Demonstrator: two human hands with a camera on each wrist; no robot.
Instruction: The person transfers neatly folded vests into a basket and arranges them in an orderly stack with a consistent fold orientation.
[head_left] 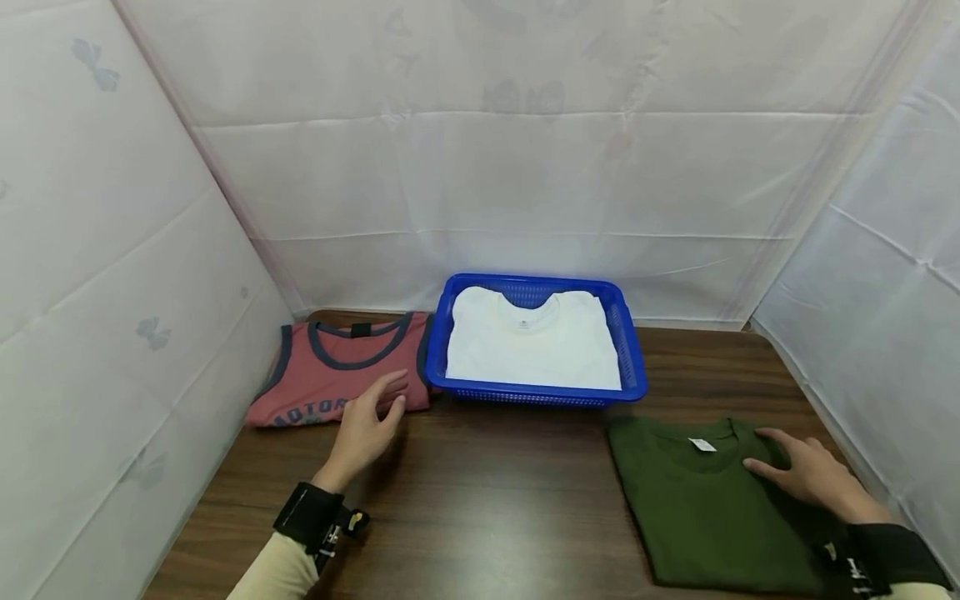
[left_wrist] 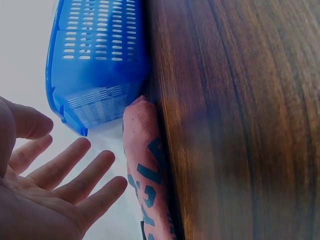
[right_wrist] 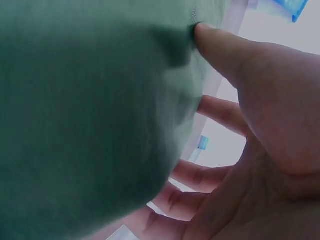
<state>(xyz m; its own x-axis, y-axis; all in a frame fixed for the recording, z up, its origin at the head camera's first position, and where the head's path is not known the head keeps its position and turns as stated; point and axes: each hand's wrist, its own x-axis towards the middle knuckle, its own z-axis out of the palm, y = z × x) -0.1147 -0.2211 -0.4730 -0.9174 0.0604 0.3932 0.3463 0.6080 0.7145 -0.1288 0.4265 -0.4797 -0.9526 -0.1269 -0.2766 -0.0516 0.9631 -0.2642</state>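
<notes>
My left hand (head_left: 367, 432) hovers by the front right corner of a folded pink T-shirt (head_left: 397, 379) with dark trim and lettering. Its fingers are spread and hold nothing; in the left wrist view the hand (left_wrist: 50, 185) is apart from the pink roll of cloth (left_wrist: 140, 130). On the right, a folded dark green T-shirt (head_left: 697, 508) lies flat with a white neck label. My right hand (head_left: 813, 475) rests on its far right shoulder, thumb and fingers apart. Up close, the right thumb (right_wrist: 220, 47) touches the green cloth (right_wrist: 90, 115); the other fingertips are partly hidden behind it.
A blue plastic basket (head_left: 636, 367) stands at the back middle, touching or very near the pink shirt. Inside it lies a folded white T-shirt (head_left: 532, 350). White sheeting (head_left: 510, 183) walls the brown wooden table (head_left: 480, 492) at the back and both sides.
</notes>
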